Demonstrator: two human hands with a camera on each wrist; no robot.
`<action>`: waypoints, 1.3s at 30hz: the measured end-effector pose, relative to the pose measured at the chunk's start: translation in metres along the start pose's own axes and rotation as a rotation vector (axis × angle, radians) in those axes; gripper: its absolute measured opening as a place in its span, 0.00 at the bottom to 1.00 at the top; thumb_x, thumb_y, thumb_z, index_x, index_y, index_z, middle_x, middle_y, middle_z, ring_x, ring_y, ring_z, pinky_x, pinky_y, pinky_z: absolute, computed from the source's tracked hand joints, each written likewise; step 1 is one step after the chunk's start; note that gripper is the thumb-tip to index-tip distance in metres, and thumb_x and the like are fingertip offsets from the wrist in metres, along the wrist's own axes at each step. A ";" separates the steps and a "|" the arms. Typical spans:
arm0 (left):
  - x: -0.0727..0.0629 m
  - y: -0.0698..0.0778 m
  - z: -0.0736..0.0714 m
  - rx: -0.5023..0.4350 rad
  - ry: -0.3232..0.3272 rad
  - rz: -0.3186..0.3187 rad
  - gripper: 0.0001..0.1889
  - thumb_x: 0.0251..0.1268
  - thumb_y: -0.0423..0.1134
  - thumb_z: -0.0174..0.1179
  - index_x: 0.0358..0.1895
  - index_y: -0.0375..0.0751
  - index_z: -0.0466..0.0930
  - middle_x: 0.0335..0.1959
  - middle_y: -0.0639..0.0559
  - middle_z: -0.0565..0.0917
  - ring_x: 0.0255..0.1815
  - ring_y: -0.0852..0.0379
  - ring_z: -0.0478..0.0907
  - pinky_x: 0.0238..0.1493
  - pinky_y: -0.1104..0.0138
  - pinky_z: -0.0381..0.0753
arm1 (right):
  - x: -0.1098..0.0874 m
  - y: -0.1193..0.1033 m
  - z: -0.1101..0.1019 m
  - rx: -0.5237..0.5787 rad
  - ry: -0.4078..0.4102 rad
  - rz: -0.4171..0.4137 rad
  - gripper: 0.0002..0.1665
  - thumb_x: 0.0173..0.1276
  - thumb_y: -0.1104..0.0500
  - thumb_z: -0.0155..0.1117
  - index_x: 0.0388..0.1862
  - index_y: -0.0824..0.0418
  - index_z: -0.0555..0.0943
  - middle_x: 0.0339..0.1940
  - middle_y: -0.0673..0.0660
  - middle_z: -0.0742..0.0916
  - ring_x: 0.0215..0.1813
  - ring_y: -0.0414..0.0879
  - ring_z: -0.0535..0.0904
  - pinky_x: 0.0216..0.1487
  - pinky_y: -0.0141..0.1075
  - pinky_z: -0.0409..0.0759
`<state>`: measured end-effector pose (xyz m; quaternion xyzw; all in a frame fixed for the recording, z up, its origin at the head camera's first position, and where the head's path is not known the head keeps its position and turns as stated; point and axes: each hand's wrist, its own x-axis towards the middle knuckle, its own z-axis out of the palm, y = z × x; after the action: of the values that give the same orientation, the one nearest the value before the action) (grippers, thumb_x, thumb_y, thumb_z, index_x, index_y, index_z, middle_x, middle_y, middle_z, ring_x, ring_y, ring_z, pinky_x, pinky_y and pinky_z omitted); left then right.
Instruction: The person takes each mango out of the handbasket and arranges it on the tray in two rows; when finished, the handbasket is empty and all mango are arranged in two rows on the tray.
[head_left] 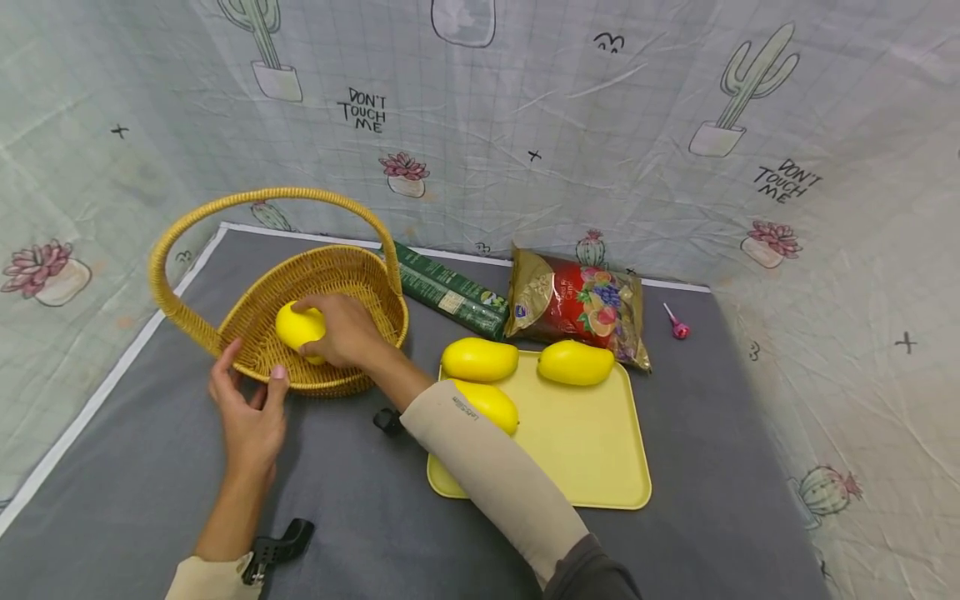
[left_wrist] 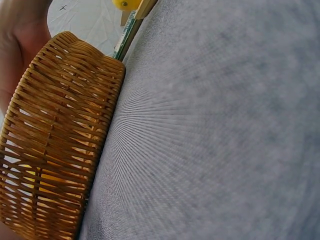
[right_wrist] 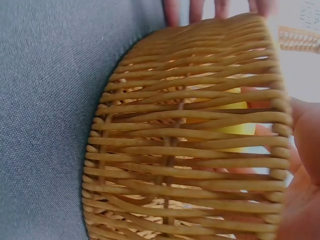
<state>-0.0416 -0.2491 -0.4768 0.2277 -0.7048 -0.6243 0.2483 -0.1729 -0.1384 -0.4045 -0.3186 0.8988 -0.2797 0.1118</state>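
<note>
Inside the wicker basket, my right hand grips a yellow mango from above, fingers on one side and thumb on the other. Through the weave of the basket, the right wrist view shows patches of this yellow mango. My left hand touches the near-left side of the basket with its fingers spread. Three more mangoes, one at the back left, one at the back right and one partly behind my right sleeve, lie on a yellow tray.
Behind the tray lie a long green package and a gold-and-red candy bag. A pink lollipop is to their right. The basket's tall handle arches above it. A patterned cloth hangs behind the grey tabletop.
</note>
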 end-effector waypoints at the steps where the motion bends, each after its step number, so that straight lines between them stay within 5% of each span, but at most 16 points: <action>1: 0.000 0.000 0.000 0.002 -0.002 0.001 0.36 0.80 0.39 0.59 0.84 0.63 0.53 0.84 0.56 0.47 0.87 0.49 0.48 0.82 0.43 0.58 | -0.003 0.000 -0.001 0.008 0.005 -0.005 0.37 0.67 0.49 0.80 0.74 0.40 0.79 0.73 0.41 0.81 0.74 0.38 0.75 0.71 0.31 0.72; 19: 0.001 -0.001 -0.002 0.017 0.007 0.019 0.37 0.80 0.41 0.60 0.84 0.64 0.53 0.84 0.56 0.48 0.88 0.49 0.48 0.82 0.42 0.59 | -0.051 -0.004 -0.032 0.123 0.106 -0.118 0.36 0.72 0.51 0.76 0.77 0.41 0.77 0.73 0.44 0.82 0.72 0.39 0.75 0.68 0.33 0.73; 28: 0.000 -0.001 -0.002 0.015 -0.001 0.000 0.37 0.81 0.41 0.59 0.84 0.65 0.53 0.84 0.56 0.47 0.88 0.49 0.47 0.83 0.43 0.58 | -0.079 0.001 -0.042 0.199 0.146 -0.193 0.36 0.72 0.55 0.75 0.77 0.45 0.76 0.76 0.47 0.80 0.77 0.42 0.73 0.76 0.40 0.71; 39: -0.001 -0.001 0.000 -0.003 0.023 0.013 0.37 0.79 0.39 0.61 0.83 0.64 0.56 0.83 0.56 0.50 0.86 0.50 0.51 0.81 0.49 0.61 | -0.114 0.016 -0.064 0.353 0.127 -0.236 0.35 0.71 0.60 0.76 0.75 0.46 0.79 0.77 0.47 0.79 0.74 0.42 0.75 0.60 0.31 0.81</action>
<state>-0.0414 -0.2484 -0.4780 0.2300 -0.7023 -0.6212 0.2608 -0.1170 -0.0278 -0.3587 -0.3788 0.7976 -0.4633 0.0754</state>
